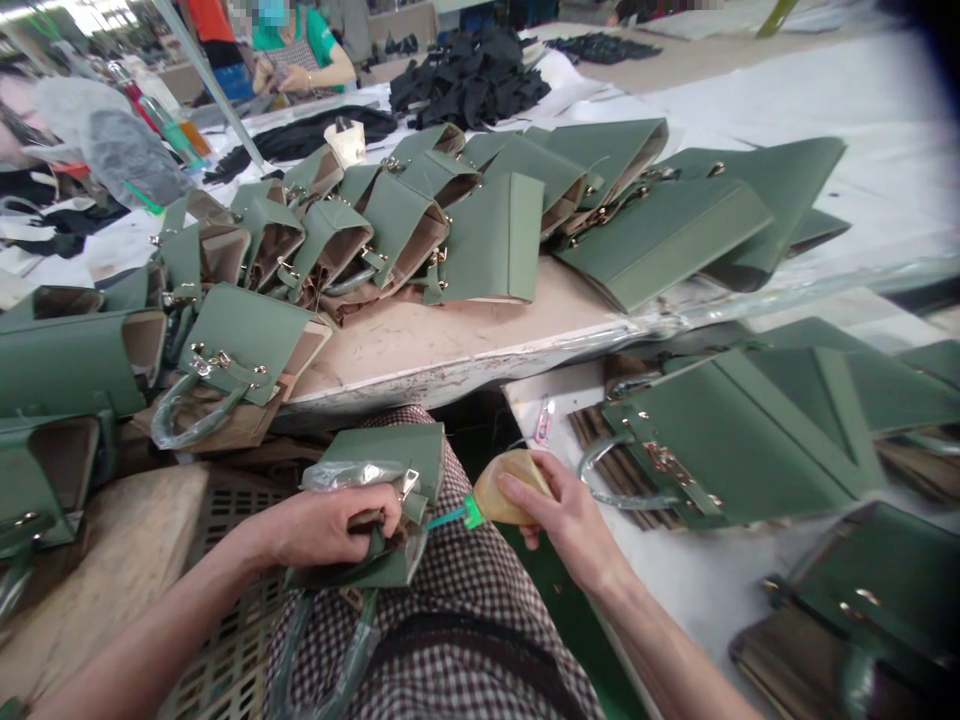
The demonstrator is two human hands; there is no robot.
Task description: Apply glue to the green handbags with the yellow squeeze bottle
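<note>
On my checked lap lies a small green handbag [390, 462] with a plastic-wrapped handle. My left hand [330, 522] is closed on its top edge near the metal clasp. A tan squeeze bottle [504, 482] with a green nozzle [463, 515] sits in my right hand [564, 520], which grips it. The nozzle points left at the bag's edge, close to my left fingers.
Several green handbags [487, 240] lie in rows across the worktable [450, 345] ahead, and more sit on the white table [697, 585] at right. A slotted crate [225, 520] is at lower left. Another person [300, 55] sits at the far end near black fabric [469, 80].
</note>
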